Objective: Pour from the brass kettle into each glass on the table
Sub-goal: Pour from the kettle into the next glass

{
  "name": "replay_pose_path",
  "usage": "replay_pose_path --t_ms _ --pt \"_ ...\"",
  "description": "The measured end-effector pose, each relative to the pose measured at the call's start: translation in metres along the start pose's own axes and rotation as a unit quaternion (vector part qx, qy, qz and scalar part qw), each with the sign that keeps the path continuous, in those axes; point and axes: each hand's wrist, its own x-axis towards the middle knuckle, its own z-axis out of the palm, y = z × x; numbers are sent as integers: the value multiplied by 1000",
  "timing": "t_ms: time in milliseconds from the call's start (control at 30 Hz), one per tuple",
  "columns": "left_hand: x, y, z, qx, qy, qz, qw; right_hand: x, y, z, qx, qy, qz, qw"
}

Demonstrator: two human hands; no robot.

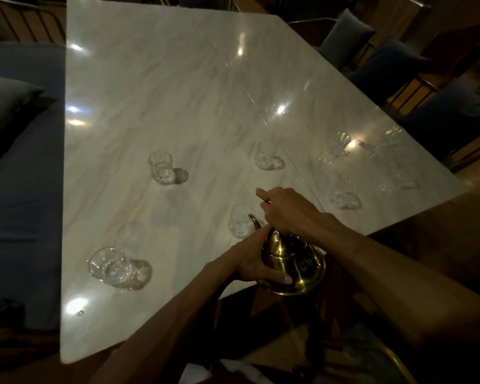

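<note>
Both hands hold the rounded, polished brass kettle (293, 261): left grip (254, 260) cups its belly, right grip (288, 210) clasps the top, curved spout over a clear glass (240, 220) on the veined marble counter (164, 87).

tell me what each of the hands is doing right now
Left hand: closed around the brass kettle body, supporting it.
Right hand: closed on the kettle's handle at the top.

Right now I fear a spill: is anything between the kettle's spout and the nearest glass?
Nothing visible. The brass kettle, held in both the left hand and right hand, has its spout right at the nearest glass; bare marble table surrounds it.
</note>
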Motion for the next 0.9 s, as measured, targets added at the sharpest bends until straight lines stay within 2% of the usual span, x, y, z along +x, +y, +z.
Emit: replay_pose_path --t_ms 400,900 --pt "-4 -6 -1 31 0 4 1000 -9 4 7 28 25 9 999" --pt "16 5 -8 161 -12 42 986 -31 29 2 104 152 34 982"
